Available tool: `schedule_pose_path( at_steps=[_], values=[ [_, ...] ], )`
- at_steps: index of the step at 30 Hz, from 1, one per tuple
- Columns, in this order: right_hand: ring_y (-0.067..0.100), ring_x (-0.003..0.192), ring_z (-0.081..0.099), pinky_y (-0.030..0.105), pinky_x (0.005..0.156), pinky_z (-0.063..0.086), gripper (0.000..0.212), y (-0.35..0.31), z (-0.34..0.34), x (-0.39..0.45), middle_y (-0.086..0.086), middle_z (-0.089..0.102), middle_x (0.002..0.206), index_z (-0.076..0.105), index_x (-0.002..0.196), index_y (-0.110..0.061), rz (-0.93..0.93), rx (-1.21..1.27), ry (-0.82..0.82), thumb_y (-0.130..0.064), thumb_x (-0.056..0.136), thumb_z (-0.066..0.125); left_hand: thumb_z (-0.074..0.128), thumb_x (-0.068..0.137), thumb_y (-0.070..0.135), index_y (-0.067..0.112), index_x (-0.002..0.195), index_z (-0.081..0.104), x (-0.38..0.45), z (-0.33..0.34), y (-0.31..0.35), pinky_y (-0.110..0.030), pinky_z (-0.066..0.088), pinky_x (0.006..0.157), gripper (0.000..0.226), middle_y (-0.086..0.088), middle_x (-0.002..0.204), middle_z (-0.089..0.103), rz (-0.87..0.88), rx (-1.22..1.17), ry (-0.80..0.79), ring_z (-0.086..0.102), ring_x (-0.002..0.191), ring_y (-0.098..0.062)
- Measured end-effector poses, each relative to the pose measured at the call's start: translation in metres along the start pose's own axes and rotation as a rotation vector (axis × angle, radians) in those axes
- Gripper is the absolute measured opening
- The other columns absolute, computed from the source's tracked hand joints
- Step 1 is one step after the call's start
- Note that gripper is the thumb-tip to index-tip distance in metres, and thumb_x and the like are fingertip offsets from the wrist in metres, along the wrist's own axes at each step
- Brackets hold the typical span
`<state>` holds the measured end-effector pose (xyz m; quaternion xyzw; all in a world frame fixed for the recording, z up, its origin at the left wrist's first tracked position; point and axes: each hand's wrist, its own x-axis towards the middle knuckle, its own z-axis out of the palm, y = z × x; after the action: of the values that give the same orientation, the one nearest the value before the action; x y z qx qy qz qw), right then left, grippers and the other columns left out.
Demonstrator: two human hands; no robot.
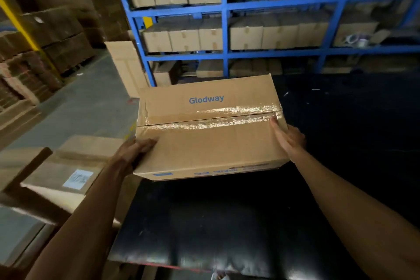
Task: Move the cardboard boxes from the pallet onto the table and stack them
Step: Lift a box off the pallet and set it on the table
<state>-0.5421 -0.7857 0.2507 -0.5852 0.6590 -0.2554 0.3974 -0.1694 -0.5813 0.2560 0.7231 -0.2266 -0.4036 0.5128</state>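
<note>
Both hands, left hand (134, 151) and right hand (287, 137), grip the ends of the box (209, 129) just over the black table (227, 223), so lower it flat and slowly before letting go.

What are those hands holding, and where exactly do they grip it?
A taped brown cardboard box, gripped at its two short ends: left hand at the near-left corner, right hand on the right end.

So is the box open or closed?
Closed. Shiny tape runs along the seam where the box's top flaps meet, and both flaps lie flat. What's inside cannot be seen.
</note>
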Motion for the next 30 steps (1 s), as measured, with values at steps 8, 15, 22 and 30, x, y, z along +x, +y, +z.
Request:
schedule_pose_path(
  at_steps=[8, 15, 22, 30],
  values=[
    [0.037, 0.113, 0.058, 0.043, 0.097, 0.046, 0.08, -0.008, 0.018, 0.096, 0.011, 0.063, 0.123, 0.067, 0.121, -0.025, 0.123, 0.033, 0.1, -0.086, 0.079, 0.037, 0.069, 0.088, 0.022, 0.015, 0.121, 0.066, 0.145, 0.053, 0.031, -0.041, 0.057, 0.081, 0.034, -0.016, 0.122, 0.068, -0.079, 0.07, -0.091, 0.066, 0.102, -0.032],
    [0.034, 0.113, 0.057, 0.049, 0.101, 0.046, 0.075, -0.021, 0.052, 0.178, 0.008, 0.061, 0.122, 0.065, 0.123, -0.026, 0.209, 0.058, 0.077, -0.084, 0.081, 0.041, 0.073, 0.084, 0.033, 0.018, 0.13, 0.057, 0.252, 0.078, 0.039, -0.042, 0.057, 0.078, 0.051, -0.013, 0.116, 0.069, -0.172, 0.09, -0.141, 0.068, 0.101, -0.032],
    [0.036, 0.121, 0.053, 0.049, 0.103, 0.044, 0.079, -0.039, 0.09, 0.26, 0.01, 0.057, 0.134, 0.058, 0.134, -0.025, 0.255, -0.009, 0.014, -0.079, 0.078, 0.048, 0.067, 0.091, 0.022, 0.014, 0.122, 0.061, 0.332, 0.087, 0.048, -0.033, 0.054, 0.069, 0.033, -0.01, 0.106, 0.07, -0.141, 0.08, -0.115, 0.068, 0.086, -0.024],
    [0.024, 0.109, 0.057, 0.037, 0.094, 0.047, 0.041, -0.036, 0.094, 0.253, 0.005, 0.062, 0.125, 0.063, 0.126, -0.019, 0.244, 0.217, 0.088, -0.041, 0.092, 0.057, 0.072, 0.089, 0.028, 0.016, 0.104, 0.07, 0.324, 0.084, 0.026, -0.031, 0.06, 0.075, 0.019, -0.005, 0.105, 0.074, -0.089, -0.123, 0.037, 0.072, 0.088, -0.019]
  ],
)
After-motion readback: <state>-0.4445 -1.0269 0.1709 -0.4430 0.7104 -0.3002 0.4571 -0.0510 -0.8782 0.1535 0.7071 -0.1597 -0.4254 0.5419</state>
